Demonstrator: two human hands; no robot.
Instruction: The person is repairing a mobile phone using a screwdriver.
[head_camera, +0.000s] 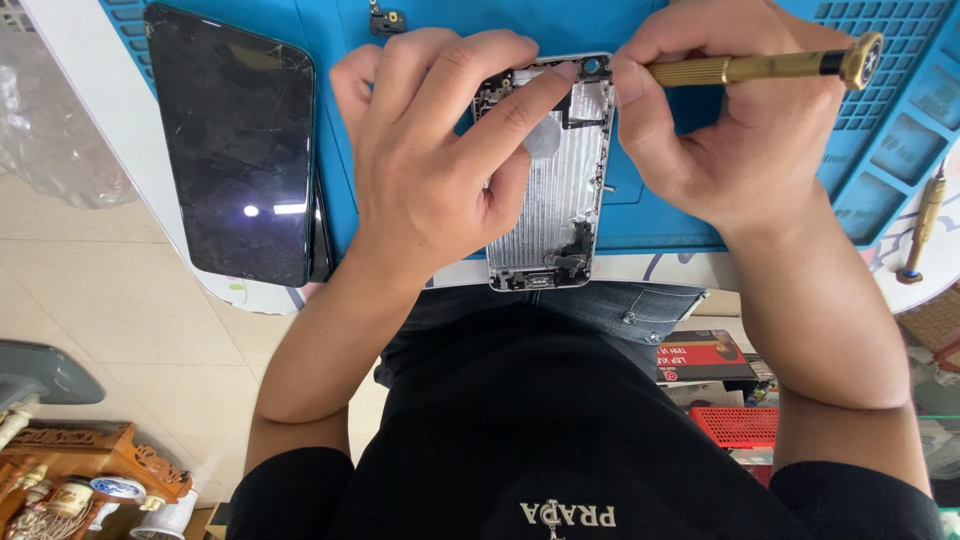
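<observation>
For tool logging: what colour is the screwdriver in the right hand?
Brass-gold screwdriver with a black band, head view.

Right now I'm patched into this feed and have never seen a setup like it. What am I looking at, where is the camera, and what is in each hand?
There is no machine here: a person works with two bare hands. The single picture comes from a camera worn on the person's head, looking down past the black shirt at the work surface.

The left hand grips an opened silver phone housing, its inner parts exposed, with the forefinger stretched across the top edge. The right hand holds a slim brass-coloured screwdriver, whose tip is hidden behind the fingers near the housing's top.

Both rest over a blue rubber repair mat with small tray compartments. To the left lies a black phone screen with cracked glass. At the far right lies a second brass-coloured screwdriver.
</observation>
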